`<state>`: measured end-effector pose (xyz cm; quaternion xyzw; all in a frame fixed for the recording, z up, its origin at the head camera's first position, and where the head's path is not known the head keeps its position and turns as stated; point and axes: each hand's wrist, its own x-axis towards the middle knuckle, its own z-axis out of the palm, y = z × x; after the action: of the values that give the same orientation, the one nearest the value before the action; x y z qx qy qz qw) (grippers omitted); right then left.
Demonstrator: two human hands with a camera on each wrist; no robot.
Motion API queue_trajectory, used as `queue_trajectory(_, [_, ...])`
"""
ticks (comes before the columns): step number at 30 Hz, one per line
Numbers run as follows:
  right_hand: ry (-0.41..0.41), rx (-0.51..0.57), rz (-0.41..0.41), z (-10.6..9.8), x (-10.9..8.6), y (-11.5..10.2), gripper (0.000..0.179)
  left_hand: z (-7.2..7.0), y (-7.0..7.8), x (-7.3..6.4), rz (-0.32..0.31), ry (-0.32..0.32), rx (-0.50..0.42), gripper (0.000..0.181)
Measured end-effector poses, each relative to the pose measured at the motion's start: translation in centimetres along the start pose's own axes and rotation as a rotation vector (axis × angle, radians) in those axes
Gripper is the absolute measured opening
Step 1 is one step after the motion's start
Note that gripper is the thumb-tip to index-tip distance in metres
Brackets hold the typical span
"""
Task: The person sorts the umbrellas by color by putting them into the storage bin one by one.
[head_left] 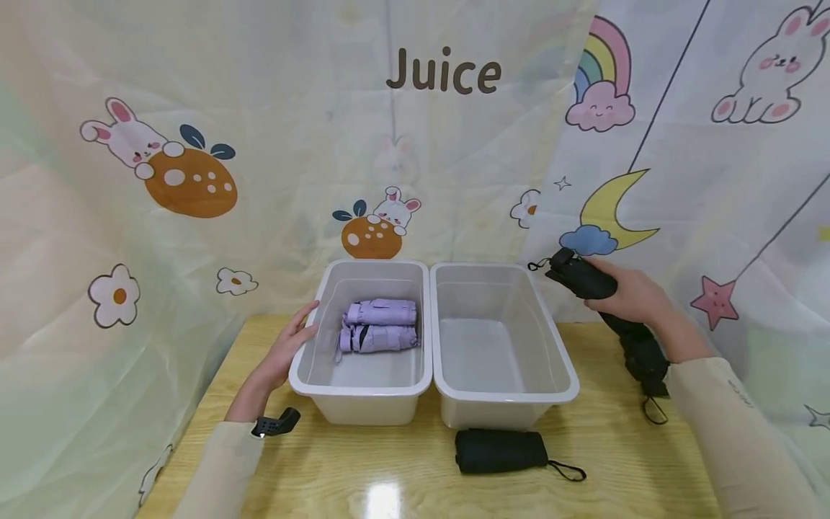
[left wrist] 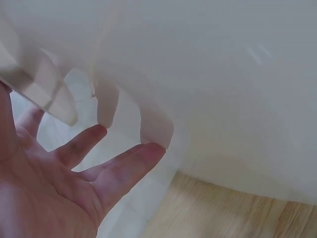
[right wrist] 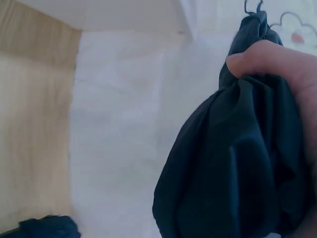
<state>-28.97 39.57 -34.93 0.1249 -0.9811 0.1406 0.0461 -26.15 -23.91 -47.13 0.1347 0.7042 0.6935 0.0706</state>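
My right hand (head_left: 632, 292) grips a black folding umbrella (head_left: 583, 280) above the table at the right, beyond the right bin. Its loose, pleated cloth (right wrist: 213, 163) fills much of the right wrist view, with my thumb across its narrow upper part. My left hand (head_left: 288, 346) rests at the left side of the left white bin (head_left: 366, 391); its fairly straight fingertips (left wrist: 156, 148) touch the outer wall. Inside that bin two purple folding umbrellas (head_left: 382, 312) lie side by side. The right white bin (head_left: 506, 397) holds nothing.
Another black folding umbrella (head_left: 499, 452) lies on the wooden table (head_left: 344, 468) in front of the right bin. A further black umbrella (head_left: 642, 357) lies beneath my right forearm, partly hidden. A printed cloth (head_left: 292, 144) hangs behind the bins.
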Motion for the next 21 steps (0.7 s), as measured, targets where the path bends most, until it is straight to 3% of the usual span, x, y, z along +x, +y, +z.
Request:
queue_trajectory(14, [-0.049,-0.043,-0.144,-1.0,2.0,-3.5,0.093,0.3,0.0,-0.1,-0.014,0.009,-0.031,0.061])
queue_trajectory(21, [-0.063,-0.046,-0.158,-0.8,3.4,-4.9,0.089,0.4,0.2,-0.1,-0.028,0.012,-0.02,0.061])
